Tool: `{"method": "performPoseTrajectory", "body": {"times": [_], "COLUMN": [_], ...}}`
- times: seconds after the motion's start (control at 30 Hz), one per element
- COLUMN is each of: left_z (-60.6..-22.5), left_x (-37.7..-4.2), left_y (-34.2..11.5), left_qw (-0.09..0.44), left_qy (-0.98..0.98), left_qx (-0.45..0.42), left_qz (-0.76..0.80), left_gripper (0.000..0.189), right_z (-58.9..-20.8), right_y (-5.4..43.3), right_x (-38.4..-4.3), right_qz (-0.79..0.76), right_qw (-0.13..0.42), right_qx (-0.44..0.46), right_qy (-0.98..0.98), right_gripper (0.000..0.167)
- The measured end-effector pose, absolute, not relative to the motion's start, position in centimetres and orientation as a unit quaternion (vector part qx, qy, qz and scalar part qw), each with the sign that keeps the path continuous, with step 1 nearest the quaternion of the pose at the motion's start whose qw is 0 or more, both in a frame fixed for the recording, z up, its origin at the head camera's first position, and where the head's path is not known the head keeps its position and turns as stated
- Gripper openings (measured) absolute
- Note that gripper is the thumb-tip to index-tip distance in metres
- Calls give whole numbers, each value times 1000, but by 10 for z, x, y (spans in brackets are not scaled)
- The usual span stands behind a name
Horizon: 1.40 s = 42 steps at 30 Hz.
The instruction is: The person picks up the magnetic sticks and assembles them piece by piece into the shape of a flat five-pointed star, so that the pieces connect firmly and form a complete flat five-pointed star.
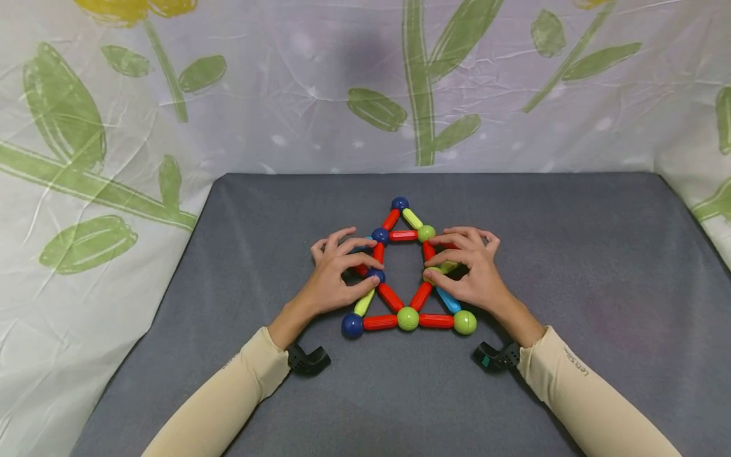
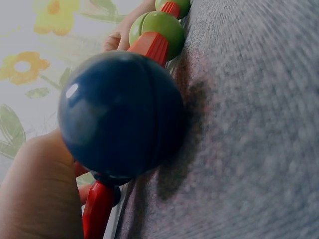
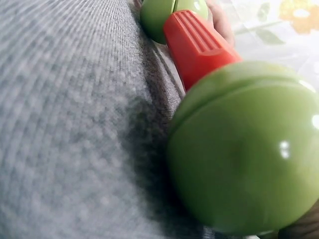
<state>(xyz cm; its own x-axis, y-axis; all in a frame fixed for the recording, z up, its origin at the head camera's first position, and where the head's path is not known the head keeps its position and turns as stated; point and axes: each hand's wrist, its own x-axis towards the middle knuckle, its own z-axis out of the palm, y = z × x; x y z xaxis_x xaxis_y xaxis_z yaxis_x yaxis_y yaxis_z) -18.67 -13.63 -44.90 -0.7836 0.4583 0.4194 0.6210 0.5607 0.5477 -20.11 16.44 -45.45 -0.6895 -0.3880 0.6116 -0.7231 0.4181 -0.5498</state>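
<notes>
A frame of magnetic balls and rods lies on the grey table, with a triangle at its far end. My left hand [image 1: 331, 279] pinches a blue ball [image 1: 377, 275] on the frame's left side between thumb and finger. Across from it, my right hand [image 1: 476, 273] pinches a green ball, mostly covered by the fingers. Red rods [image 1: 391, 297] run from both sides to a green ball [image 1: 408, 318] at the near middle. The near corners are a blue ball [image 2: 119, 117], large in the left wrist view, and a green ball [image 3: 249, 154], large in the right wrist view.
The grey cloth-covered table [image 1: 571, 254] spreads around the frame. Behind it hangs a white curtain [image 1: 274, 108] with green leaves and yellow flowers. Black wrist devices [image 1: 308, 360] sit under both wrists, close to the cloth.
</notes>
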Motion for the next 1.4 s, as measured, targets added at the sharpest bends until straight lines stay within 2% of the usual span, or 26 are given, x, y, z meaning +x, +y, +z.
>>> {"method": "performPoseTrajectory", "body": {"times": [0.53, 1.4], "left_z": [-448, -447], "left_x": [-187, -187], "left_y": [-138, -138], "left_qw": [103, 91], "left_qy": [-869, -872], "left_qx": [-292, -284], "left_qz": [-386, -389], "left_gripper": [14, 11], "right_z": [-454, -453], "right_y": [165, 165], "right_x": [-200, -199], "right_qz": [436, 435], "right_qw": [178, 177], "right_qx": [323, 308], "right_qy": [-821, -827], "right_gripper": [13, 12]}}
